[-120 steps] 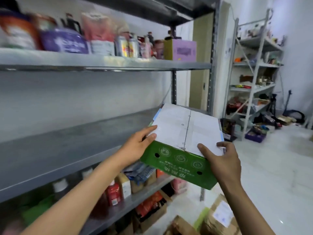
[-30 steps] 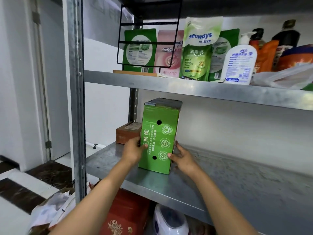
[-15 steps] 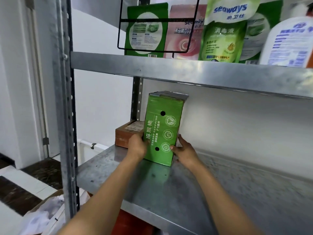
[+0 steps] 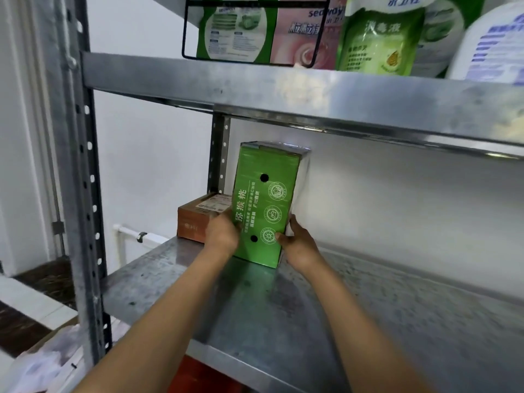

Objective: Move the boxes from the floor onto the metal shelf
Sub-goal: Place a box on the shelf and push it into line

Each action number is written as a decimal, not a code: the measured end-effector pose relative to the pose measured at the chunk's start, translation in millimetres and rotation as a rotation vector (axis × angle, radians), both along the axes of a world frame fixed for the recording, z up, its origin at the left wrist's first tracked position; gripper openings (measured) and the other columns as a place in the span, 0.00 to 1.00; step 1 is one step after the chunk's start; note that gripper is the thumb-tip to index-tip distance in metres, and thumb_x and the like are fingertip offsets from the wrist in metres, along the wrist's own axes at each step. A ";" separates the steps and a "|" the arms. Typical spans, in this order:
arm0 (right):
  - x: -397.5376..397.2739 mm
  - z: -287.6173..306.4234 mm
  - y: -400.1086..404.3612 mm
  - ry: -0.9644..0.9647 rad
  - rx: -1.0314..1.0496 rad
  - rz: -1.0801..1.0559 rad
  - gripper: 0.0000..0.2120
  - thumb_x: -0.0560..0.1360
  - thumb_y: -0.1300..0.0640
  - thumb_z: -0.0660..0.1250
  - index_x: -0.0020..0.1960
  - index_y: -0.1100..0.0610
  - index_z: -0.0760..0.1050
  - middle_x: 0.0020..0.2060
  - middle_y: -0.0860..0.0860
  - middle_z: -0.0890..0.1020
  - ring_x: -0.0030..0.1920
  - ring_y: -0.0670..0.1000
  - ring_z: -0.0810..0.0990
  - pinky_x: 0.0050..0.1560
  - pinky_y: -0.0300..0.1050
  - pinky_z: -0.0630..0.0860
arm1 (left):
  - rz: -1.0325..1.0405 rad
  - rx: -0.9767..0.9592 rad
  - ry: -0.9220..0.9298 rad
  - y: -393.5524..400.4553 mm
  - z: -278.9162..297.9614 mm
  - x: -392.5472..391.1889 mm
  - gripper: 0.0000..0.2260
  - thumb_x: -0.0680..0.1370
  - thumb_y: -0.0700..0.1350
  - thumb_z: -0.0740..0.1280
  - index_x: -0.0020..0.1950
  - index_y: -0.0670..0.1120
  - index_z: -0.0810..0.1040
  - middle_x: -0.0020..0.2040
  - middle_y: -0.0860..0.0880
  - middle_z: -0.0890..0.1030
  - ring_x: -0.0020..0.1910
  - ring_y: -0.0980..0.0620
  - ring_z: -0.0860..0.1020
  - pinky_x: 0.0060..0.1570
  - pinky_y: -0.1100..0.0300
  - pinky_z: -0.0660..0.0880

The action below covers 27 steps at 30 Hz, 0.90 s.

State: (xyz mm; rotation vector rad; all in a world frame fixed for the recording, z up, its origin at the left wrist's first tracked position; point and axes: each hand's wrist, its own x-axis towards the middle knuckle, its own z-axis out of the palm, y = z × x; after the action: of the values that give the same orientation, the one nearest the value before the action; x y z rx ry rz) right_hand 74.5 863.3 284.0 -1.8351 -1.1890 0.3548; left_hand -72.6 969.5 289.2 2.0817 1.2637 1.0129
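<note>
The green box (image 4: 262, 211) stands upright on the metal shelf (image 4: 297, 313), close to the back wall. The left hand (image 4: 222, 232) and right hand (image 4: 297, 245) form the grip, pressing its lower sides. Left of the grip sits a brown box (image 4: 198, 219).

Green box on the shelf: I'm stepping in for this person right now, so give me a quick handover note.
Left hand grips the green box's left side; right hand holds its right edge.
The box stands upright on the metal shelf, near the back wall, beside a brown box.
Done: this box is on the shelf.
Left: let go; any boxes on the floor are out of view.
</note>
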 end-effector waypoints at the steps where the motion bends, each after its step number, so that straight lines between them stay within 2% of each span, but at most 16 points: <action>1: -3.6 1.9 -1.7 -0.020 -0.016 -0.011 0.34 0.77 0.49 0.64 0.79 0.49 0.53 0.73 0.51 0.69 0.70 0.57 0.71 0.67 0.50 0.71 | -0.018 0.007 0.031 -2.9 1.8 -2.3 0.15 0.78 0.44 0.66 0.65 0.46 0.75 0.62 0.36 0.74 0.57 0.37 0.76 0.59 0.51 0.73; 5: -22.9 6.7 -17.9 -0.018 -0.002 -0.076 0.25 0.81 0.52 0.57 0.77 0.48 0.58 0.72 0.51 0.71 0.67 0.56 0.74 0.62 0.44 0.73 | -0.049 -0.035 0.132 -25.7 6.0 -13.7 0.21 0.80 0.45 0.63 0.72 0.44 0.65 0.68 0.37 0.65 0.63 0.37 0.71 0.67 0.50 0.66; 8: -33.5 6.0 -39.2 -0.090 -0.021 -0.071 0.25 0.83 0.51 0.54 0.79 0.50 0.55 0.75 0.52 0.65 0.72 0.55 0.68 0.67 0.42 0.66 | -0.013 0.092 0.161 -56.1 4.8 -17.6 0.24 0.78 0.37 0.61 0.74 0.38 0.60 0.69 0.35 0.63 0.65 0.36 0.68 0.68 0.50 0.64; 11: -37.3 9.6 -67.4 -0.357 -0.108 -0.082 0.26 0.83 0.54 0.52 0.79 0.52 0.52 0.78 0.56 0.59 0.76 0.56 0.60 0.74 0.49 0.61 | -0.021 0.282 0.309 -90.9 6.0 -15.8 0.31 0.75 0.30 0.59 0.76 0.35 0.51 0.74 0.34 0.56 0.74 0.37 0.56 0.73 0.51 0.56; 13: -37.7 15.5 -92.9 -0.599 -0.199 -0.102 0.26 0.83 0.55 0.52 0.80 0.53 0.50 0.78 0.57 0.56 0.77 0.56 0.58 0.75 0.51 0.58 | -0.079 0.444 0.455 -112.5 7.3 -12.9 0.35 0.74 0.29 0.59 0.77 0.37 0.45 0.77 0.37 0.50 0.77 0.40 0.49 0.75 0.49 0.52; 15: -32.4 19.6 -122.8 -0.733 -0.243 -0.138 0.27 0.83 0.54 0.50 0.80 0.51 0.48 0.79 0.56 0.54 0.78 0.55 0.54 0.76 0.52 0.51 | -0.162 0.571 0.584 -133.8 10.4 -9.8 0.36 0.75 0.30 0.58 0.78 0.39 0.42 0.78 0.41 0.45 0.78 0.44 0.43 0.76 0.48 0.47; 17: -22.9 22.7 -155.6 -0.785 -0.273 -0.173 0.26 0.83 0.54 0.49 0.80 0.49 0.47 0.79 0.55 0.52 0.79 0.53 0.50 0.77 0.53 0.45 | -0.221 0.632 0.641 -153.6 13.1 -4.3 0.35 0.76 0.32 0.58 0.78 0.41 0.41 0.79 0.44 0.42 0.77 0.46 0.41 0.76 0.49 0.44; 19: -14.3 23.0 -186.5 -0.823 -0.308 -0.200 0.26 0.83 0.53 0.49 0.80 0.49 0.47 0.79 0.54 0.51 0.79 0.53 0.48 0.77 0.53 0.43 | -0.262 0.688 0.657 -175.4 14.0 3.8 0.36 0.77 0.33 0.59 0.78 0.42 0.40 0.79 0.45 0.41 0.77 0.48 0.40 0.75 0.50 0.43; 22: -4.6 23.0 -236.3 -0.809 -0.320 -0.253 0.26 0.84 0.53 0.49 0.80 0.50 0.47 0.79 0.54 0.51 0.79 0.53 0.47 0.76 0.54 0.42 | -0.339 0.721 0.613 -215.7 10.8 26.0 0.36 0.76 0.31 0.57 0.78 0.42 0.39 0.79 0.45 0.41 0.77 0.48 0.39 0.75 0.51 0.43; 25: 2.4 25.0 -285.8 -0.773 -0.300 -0.309 0.25 0.84 0.52 0.48 0.80 0.49 0.48 0.79 0.54 0.51 0.79 0.52 0.46 0.76 0.53 0.41 | -0.441 0.745 0.560 -261.0 8.7 50.9 0.33 0.79 0.35 0.56 0.78 0.42 0.40 0.79 0.46 0.42 0.77 0.49 0.40 0.76 0.50 0.45; 27: 8.5 24.7 -327.6 -0.742 -0.280 -0.358 0.25 0.84 0.51 0.47 0.80 0.49 0.48 0.79 0.54 0.51 0.79 0.52 0.45 0.76 0.53 0.41 | -0.526 0.770 0.566 -296.3 6.2 69.2 0.32 0.80 0.37 0.56 0.78 0.43 0.39 0.79 0.46 0.41 0.77 0.50 0.39 0.76 0.52 0.42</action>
State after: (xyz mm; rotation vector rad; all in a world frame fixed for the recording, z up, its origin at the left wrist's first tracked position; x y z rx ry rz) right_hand 83.1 535.7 308.7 -2.4822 -1.2827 -0.4264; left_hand -3.4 673.2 295.4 3.2239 0.4581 0.7371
